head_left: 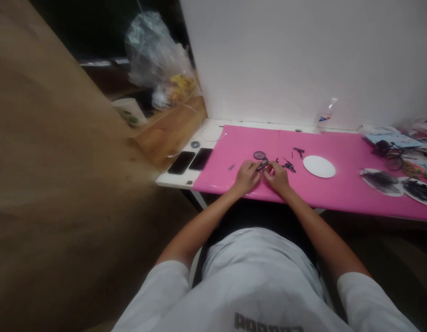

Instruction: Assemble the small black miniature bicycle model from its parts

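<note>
Small, dark, rounded part [264, 163]

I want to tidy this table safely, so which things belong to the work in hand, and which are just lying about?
Seemingly in the work:
dark piece between left hand and right hand
dark wheel
loose black parts

Seemingly lying about:
two phones
clear bottle
plastic bag

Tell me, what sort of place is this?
Probably a little workspace for putting small things together: a white table with a shiny pink cover, small black parts scattered on it, and a round white plate beside them.
</note>
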Demonstrator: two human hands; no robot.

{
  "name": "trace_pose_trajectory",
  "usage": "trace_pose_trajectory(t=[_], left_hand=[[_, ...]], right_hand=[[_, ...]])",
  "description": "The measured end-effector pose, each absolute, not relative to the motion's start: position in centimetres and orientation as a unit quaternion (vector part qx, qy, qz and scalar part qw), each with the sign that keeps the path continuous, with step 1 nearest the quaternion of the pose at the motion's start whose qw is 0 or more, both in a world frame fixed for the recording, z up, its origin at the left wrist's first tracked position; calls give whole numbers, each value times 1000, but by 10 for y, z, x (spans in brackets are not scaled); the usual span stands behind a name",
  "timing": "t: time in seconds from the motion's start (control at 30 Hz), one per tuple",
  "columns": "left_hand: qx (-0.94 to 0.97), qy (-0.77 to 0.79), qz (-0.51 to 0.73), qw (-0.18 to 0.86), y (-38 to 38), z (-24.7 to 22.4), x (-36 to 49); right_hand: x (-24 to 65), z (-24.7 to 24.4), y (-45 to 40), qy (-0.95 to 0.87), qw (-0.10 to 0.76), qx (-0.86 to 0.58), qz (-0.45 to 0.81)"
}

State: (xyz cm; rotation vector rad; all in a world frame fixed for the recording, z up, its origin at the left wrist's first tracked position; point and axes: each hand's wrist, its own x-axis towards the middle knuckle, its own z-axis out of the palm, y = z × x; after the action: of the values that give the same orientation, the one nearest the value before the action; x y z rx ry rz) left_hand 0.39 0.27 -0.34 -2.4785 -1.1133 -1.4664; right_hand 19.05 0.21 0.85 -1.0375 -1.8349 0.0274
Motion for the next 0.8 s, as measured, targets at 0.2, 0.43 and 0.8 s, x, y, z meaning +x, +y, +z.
trace_pose_trajectory(t=[0.2,0.43,0.8], left_hand=[[-802,-366,-473,12,2,-3,4],[-795,-367,-483,-7,4,-4,3],[-788,-385,-480,3,3,-5,4]], right_hand=[[191,9,3,-759,489,-430,0],[191,8,4,-752,494,-436,10],[192,6,4,-752,500,-430,0]])
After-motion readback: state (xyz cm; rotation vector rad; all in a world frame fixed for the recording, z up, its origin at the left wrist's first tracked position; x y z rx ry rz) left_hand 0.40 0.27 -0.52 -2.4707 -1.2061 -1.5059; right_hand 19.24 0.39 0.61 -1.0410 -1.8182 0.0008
